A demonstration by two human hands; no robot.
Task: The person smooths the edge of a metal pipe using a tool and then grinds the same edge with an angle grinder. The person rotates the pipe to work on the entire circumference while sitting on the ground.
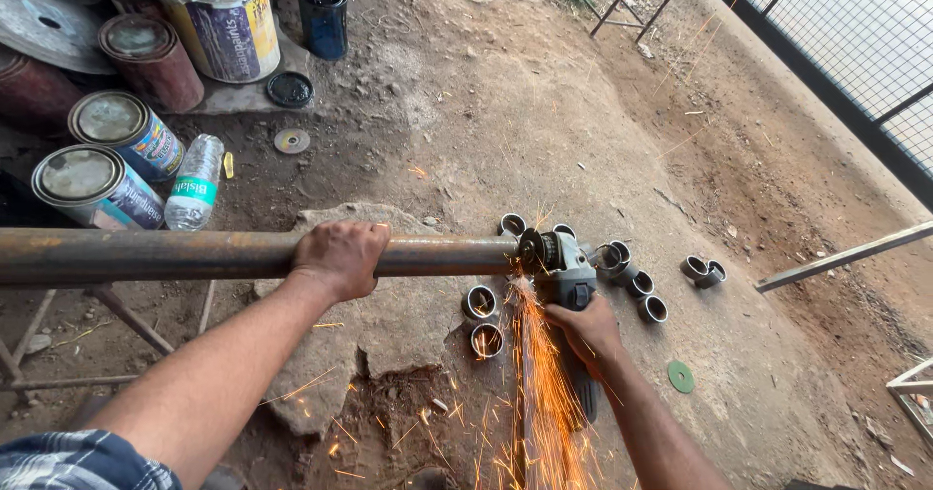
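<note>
A long rusty steel pipe (146, 255) runs in from the left, held level above the dirt floor. My left hand (340, 257) grips it from above near its right end. My right hand (586, 327) is closed around the body of a grey angle grinder (566, 274), whose disc (531, 249) is cutting into the pipe's end. Orange sparks (544, 402) stream down toward me. Several short cut pipe rings (480, 302) lie on the ground beneath and to the right of the cut.
Paint cans (95, 187) and rusty tins are stacked at the left with a plastic water bottle (194, 183). A white bucket (222, 18) and dark can stand at the top. Spare discs (292, 141) and a green disc (680, 376) lie on the floor. A metal fence (836, 43) runs along the right.
</note>
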